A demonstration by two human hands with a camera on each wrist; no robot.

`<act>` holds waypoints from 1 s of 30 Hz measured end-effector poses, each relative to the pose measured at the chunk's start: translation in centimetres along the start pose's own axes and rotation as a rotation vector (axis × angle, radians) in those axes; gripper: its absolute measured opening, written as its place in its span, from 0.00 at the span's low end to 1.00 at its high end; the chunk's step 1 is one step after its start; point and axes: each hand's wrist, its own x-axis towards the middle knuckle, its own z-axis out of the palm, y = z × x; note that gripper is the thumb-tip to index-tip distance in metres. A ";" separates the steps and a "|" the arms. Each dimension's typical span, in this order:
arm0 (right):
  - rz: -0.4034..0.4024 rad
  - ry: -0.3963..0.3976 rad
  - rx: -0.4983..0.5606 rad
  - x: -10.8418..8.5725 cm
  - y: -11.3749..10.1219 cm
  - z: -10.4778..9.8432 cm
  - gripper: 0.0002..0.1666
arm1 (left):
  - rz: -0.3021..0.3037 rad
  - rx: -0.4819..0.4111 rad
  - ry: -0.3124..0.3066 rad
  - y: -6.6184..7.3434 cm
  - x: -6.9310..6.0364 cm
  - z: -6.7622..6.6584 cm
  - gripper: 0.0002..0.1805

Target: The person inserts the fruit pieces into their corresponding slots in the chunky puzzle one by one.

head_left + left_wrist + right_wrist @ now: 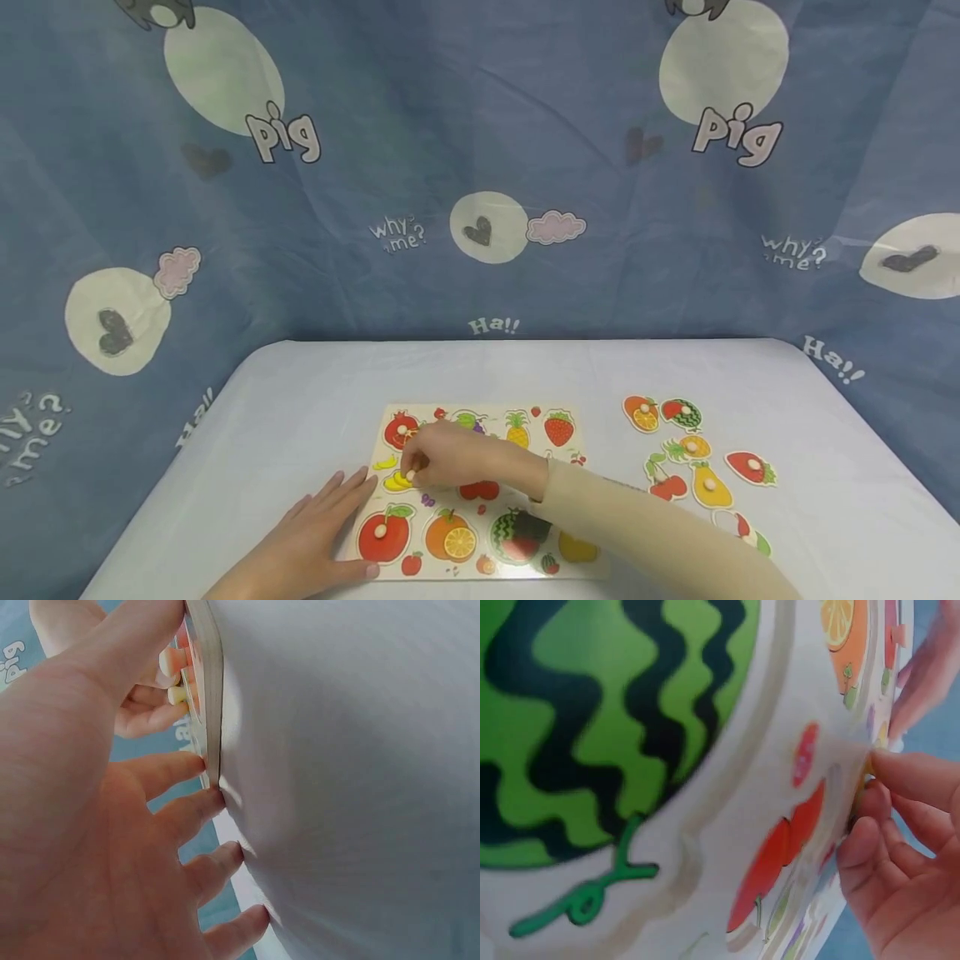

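A wooden fruit puzzle board (491, 573) lies on the white table, printed with fruit pictures. My right hand (461, 454) reaches over its left part, fingers curled, pinching the small knob of the banana piece (398, 482). Seen from the left wrist, the pale knob (177, 694) sits among the right hand's fingers. My left hand (311, 533) lies at the board's left edge, fingers spread and thumb by the near corner; its fingertips touch the edge and table. An apple piece (384, 537) with a knob sits at the near left. The right forearm hides part of the board.
Right of the board lie several loose knobbed pieces, among them an orange (642, 413), a watermelon (681, 413), a pineapple (692, 448), cherries (666, 485), a pear (711, 487) and a strawberry (750, 468). A blue printed cloth (480, 125) hangs behind the table (570, 371).
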 end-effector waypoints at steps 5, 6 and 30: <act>0.014 0.009 -0.012 0.0 -0.1 0.0 0.06 | 0.013 -0.003 0.001 0.0 0.1 0.0 0.59; 0.015 0.012 -0.010 -0.1 0.0 0.0 0.06 | 0.014 0.000 0.003 0.0 0.1 0.0 0.59; -0.089 0.075 0.070 -2.6 -1.1 -2.1 0.10 | -0.051 0.004 -0.009 0.0 0.2 0.1 0.61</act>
